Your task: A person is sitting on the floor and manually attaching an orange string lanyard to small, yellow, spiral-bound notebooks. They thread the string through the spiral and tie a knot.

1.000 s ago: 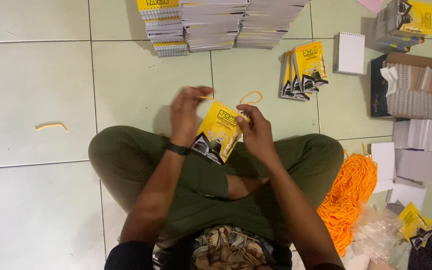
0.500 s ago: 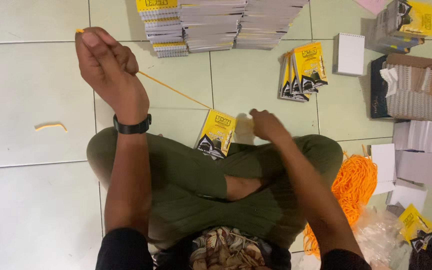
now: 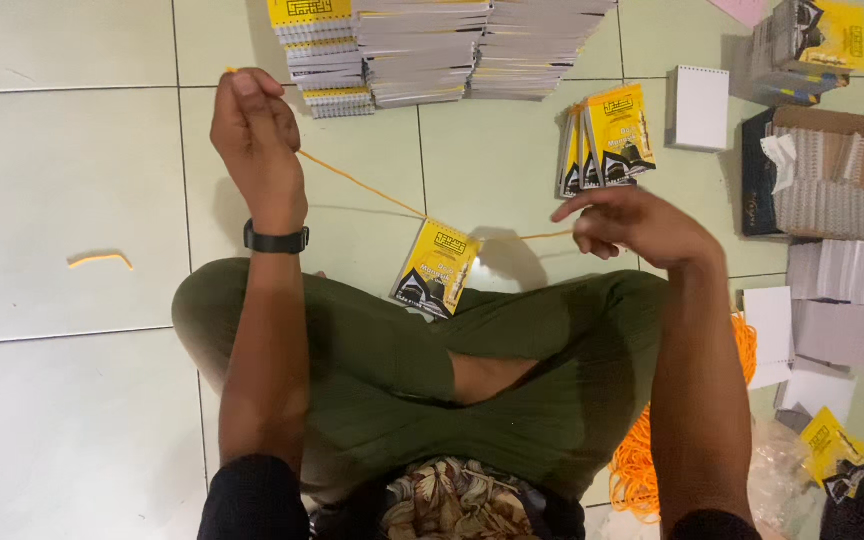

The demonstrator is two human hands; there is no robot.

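Left hand (image 3: 255,135), 10 o'clock, pinches orange string (image 3: 362,187) taut. Booklet (image 3: 436,268) hangs mid-string above the knees. Right hand (image 3: 637,222), 2 o'clock, grips the other end. Keep both ends level; slack lets the booklet slide.

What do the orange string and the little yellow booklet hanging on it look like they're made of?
The orange string, pulled taut between the left hand and right hand, looks like thin, matte cord, possibly cotton or synthetic. The yellow booklet seems to be paper with a slightly glossy printed card cover.
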